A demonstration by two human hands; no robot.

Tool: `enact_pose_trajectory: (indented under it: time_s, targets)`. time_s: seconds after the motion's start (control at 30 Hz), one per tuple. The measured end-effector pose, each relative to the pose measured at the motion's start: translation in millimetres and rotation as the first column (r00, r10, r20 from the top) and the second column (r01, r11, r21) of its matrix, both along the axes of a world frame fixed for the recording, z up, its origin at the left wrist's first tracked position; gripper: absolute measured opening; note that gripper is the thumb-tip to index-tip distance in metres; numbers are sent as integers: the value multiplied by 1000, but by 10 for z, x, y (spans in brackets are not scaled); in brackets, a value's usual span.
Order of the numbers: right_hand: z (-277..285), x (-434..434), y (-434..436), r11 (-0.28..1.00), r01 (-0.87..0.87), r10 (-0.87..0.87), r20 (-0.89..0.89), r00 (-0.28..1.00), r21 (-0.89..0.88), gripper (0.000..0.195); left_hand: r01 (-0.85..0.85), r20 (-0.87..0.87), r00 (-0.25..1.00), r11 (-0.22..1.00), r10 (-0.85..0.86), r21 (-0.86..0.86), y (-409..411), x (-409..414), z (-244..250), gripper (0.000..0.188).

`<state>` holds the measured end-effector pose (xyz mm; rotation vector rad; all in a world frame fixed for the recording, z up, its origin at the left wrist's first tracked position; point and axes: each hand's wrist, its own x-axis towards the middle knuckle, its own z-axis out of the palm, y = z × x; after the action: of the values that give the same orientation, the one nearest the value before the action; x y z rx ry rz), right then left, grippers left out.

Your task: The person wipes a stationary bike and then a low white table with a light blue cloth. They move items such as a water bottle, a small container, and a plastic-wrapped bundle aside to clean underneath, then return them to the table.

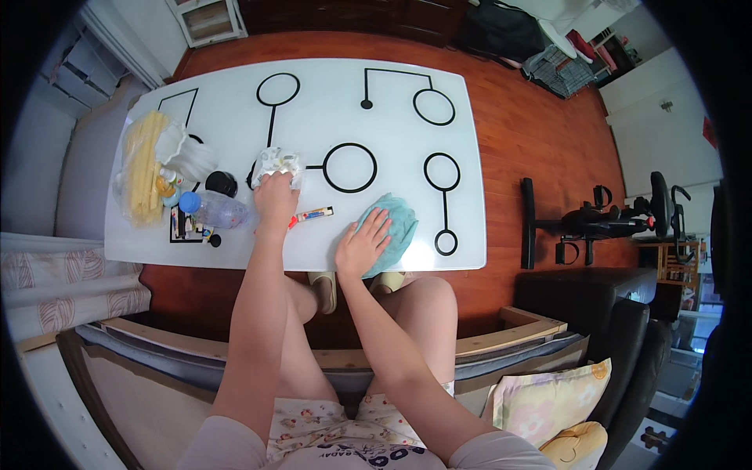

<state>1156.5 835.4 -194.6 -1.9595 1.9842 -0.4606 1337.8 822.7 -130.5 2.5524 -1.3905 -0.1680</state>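
My left hand (275, 191) reaches to the middle left of the white table (399, 141). Its fingers curl over the near end of a soft printed plastic packet (279, 158), and the fingertips are partly hidden. Close to the table's front edge, my right hand (362, 244) lies flat with fingers spread on a crumpled teal cloth (402, 226). Between the two hands is a small labelled box or tube (315, 214) with a red end. A clear plastic bottle with a blue cap (222, 210) lies on its side left of my left wrist.
At the table's left stand a bag of long yellow sticks (144, 170), a white fluted container (191, 155), a black round lid or jar (221, 183) and several small bottles (169, 187). Right of the table is an exercise bike (599, 220). A patterned cushion (543, 402) lies beside me.
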Motion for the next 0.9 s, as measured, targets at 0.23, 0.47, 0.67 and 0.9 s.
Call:
enact_pose_trajectory:
  time_s: [0.23,0.47,0.67,0.9]
  targets:
    - [53,-135,1,986,-163,162,50,986,24,66,195,168,975,915,-144,-352,-467,-501,357,34]
    - [72,-130,10,980,-190,187,65,980,52,69,502,316,857,799,-407,-331,-1895,-1456,630,34]
    - [116,-233,-16,922,-314,335,-57,941,226,72,551,257,829,802,-496,-231,-2828,-2011,125,33]
    - [-56,-227,64,876,-352,434,-223,873,328,70,469,277,860,877,-428,-100,-3185,-2316,-102,27]
